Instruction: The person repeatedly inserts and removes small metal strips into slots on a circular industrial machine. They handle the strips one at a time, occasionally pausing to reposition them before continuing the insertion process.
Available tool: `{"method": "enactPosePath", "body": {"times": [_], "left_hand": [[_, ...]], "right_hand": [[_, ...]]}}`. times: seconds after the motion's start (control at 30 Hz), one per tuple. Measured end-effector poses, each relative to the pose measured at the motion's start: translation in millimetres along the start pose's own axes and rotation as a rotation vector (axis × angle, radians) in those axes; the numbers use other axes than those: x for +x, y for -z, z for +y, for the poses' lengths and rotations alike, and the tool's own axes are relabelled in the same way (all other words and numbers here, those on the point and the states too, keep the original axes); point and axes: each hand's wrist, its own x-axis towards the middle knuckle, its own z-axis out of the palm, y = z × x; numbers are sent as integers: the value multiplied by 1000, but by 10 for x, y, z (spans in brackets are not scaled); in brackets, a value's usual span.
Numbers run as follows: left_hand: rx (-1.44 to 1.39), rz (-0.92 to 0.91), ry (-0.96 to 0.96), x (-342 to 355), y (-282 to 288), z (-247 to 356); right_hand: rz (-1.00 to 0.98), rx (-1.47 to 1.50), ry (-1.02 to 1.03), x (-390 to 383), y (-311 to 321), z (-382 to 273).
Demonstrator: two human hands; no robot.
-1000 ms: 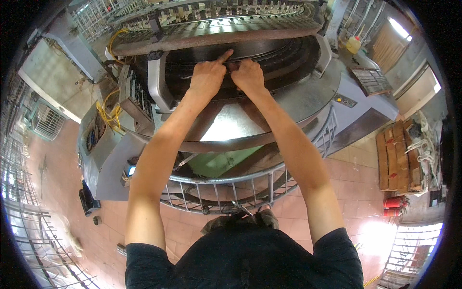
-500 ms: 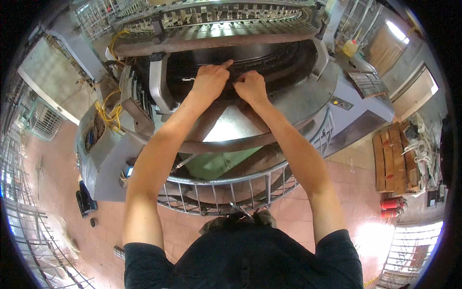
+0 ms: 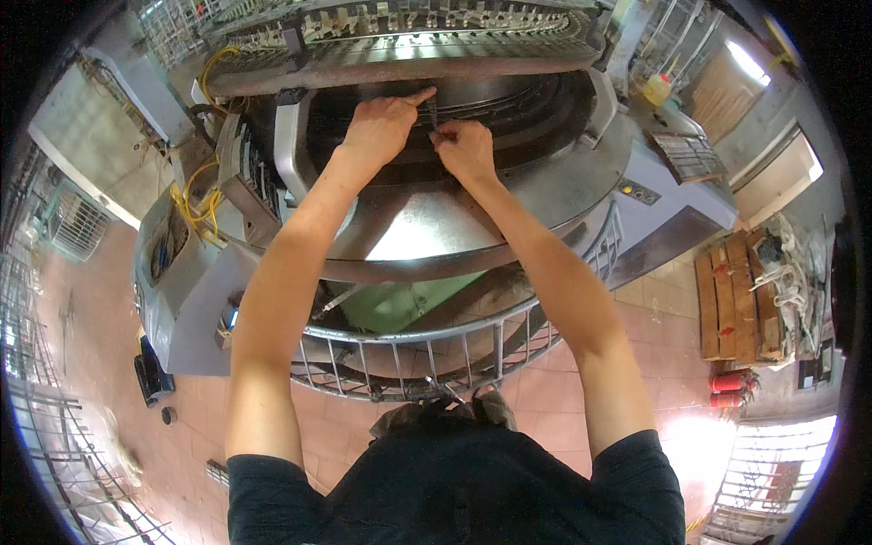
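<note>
Both my arms reach into the recess of a large round knitting machine (image 3: 427,241), between its needle ring and the metal plate. My left hand (image 3: 381,127) is at the dark curved wall (image 3: 531,104), index finger stretched out to the right; its other fingers are bent and partly hidden. Just right of it, my right hand (image 3: 467,151) is closed in a pinch. A thin dark strip (image 3: 433,111) runs upward from its fingertips towards the left index tip. What the strip is cannot be made out.
A pale metal upright (image 3: 291,150) stands left of my left arm, another (image 3: 601,109) at the right. A curved railing (image 3: 409,363) crosses before my body. Yellow cables (image 3: 202,211) hang at the left. Wooden crates (image 3: 738,295) and red cylinders (image 3: 727,391) are on the right.
My left hand has moved up and slightly left along the dark wall. My right hand has shifted slightly up and left, and the thin strip now shows between the hands.
</note>
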Motion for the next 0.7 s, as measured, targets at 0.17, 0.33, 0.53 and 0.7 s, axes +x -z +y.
{"method": "enactPosePath", "body": {"times": [0.17,0.33,0.53,0.7], "left_hand": [[82,23,-114,-24,-5,21],[61,68,0,12,14,22],[125,252,20,141,55,-26],[143,267,19,126,11,-55]], "right_hand": [[-152,-79,-166,-68,91,14],[65,-6,33,69,-116,95],[283,24,33,470,-476,253],[293,89,8,571,-447,166]]}}
